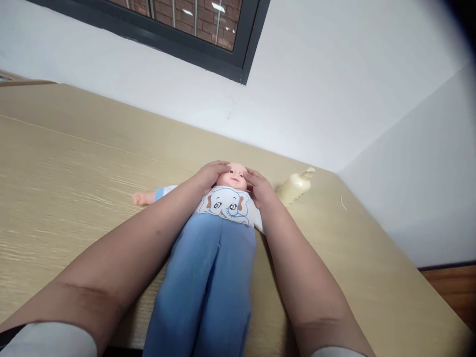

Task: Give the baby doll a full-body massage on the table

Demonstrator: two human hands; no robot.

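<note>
A baby doll [219, 243] lies on its back on the wooden table, its head toward the wall and its legs toward me. It wears blue trousers and a white top with an elephant picture [225, 204]. My left hand [212, 173] is against one side of the doll's head, fingers curved over its temple. On the other side, my right hand [259, 186] cups the head, with fingertips near the eye. Between the two hands the doll's face shows. One doll arm [145, 197] sticks out past my left forearm; the other is mostly hidden behind my right arm.
A pale yellow bottle [295, 188] with a narrow top is on the table [357, 258] to the right of my right hand. A thin, light strand [342, 202] lies farther right. Beyond the table's back edge is a white wall [316, 94] with a dark-framed window [238, 67].
</note>
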